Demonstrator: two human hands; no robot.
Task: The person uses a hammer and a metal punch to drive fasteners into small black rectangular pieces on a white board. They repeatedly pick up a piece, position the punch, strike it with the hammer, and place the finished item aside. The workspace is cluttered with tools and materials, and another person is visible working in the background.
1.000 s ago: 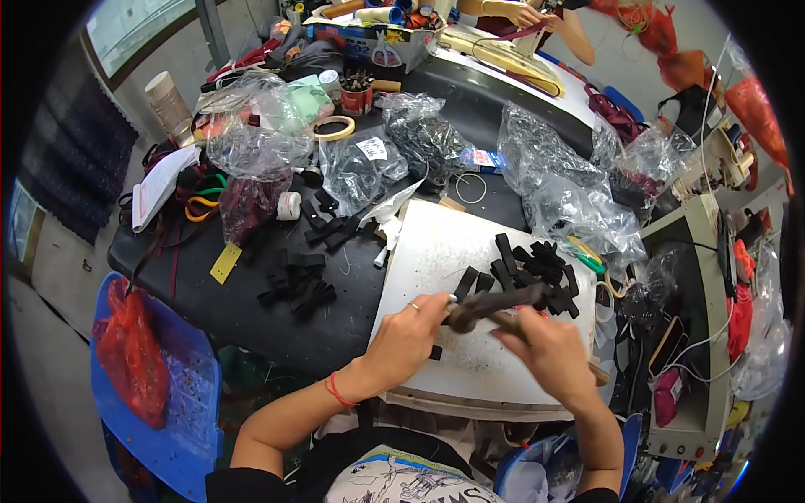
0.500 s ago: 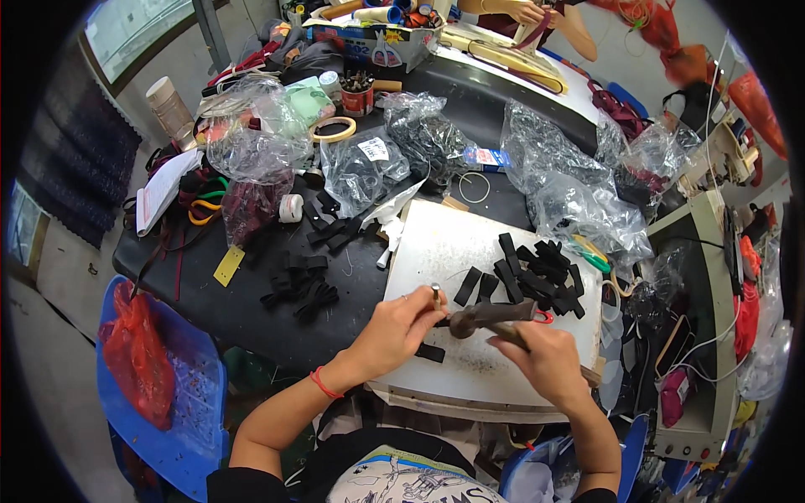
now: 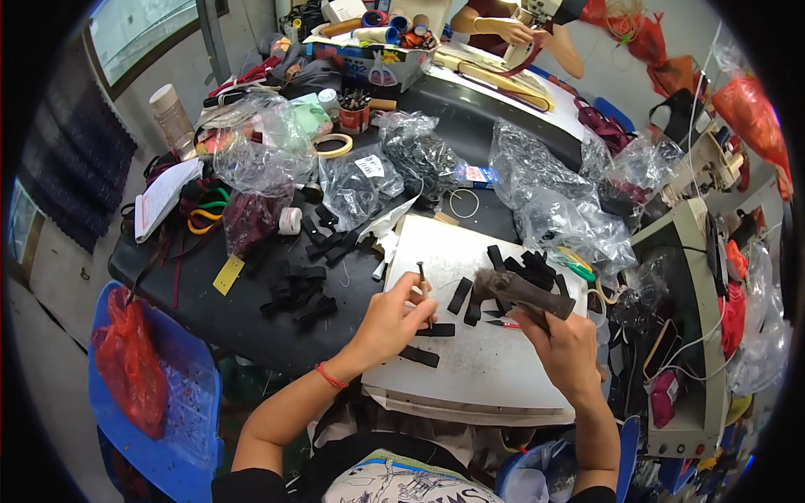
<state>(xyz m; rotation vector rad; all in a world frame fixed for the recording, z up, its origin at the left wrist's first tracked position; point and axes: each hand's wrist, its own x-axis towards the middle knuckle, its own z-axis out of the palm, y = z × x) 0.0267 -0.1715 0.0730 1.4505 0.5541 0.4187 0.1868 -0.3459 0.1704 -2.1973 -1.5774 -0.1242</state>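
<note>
My left hand (image 3: 387, 325) is closed around a slim metal punch (image 3: 422, 275), held upright with its top end showing above my fingers. Below it, a short black strap (image 3: 437, 330) lies on the white board (image 3: 482, 381); whether the tip touches the strap is hidden by my fingers. A second black strap (image 3: 418, 356) rests a little nearer to me. My right hand (image 3: 568, 356) grips a hammer (image 3: 527, 292), its dark head raised over the board to the right of the punch. Red-handled snips (image 3: 501, 324) lie partly beneath the hammer.
Black straps (image 3: 537, 267) are heaped at the board's far right, and another black heap (image 3: 295, 289) lies left on the dark table. Clear plastic bags (image 3: 558, 201), a tape roll (image 3: 333, 146) and green-handled scissors (image 3: 577, 265) sit around. A co-worker's hands (image 3: 513, 32) are at the far side.
The hammer has moved away from beside the punch, up and to the right. My left hand keeps its hold on the punch. The red-handled snips show more now, and the view has shifted slightly.
</note>
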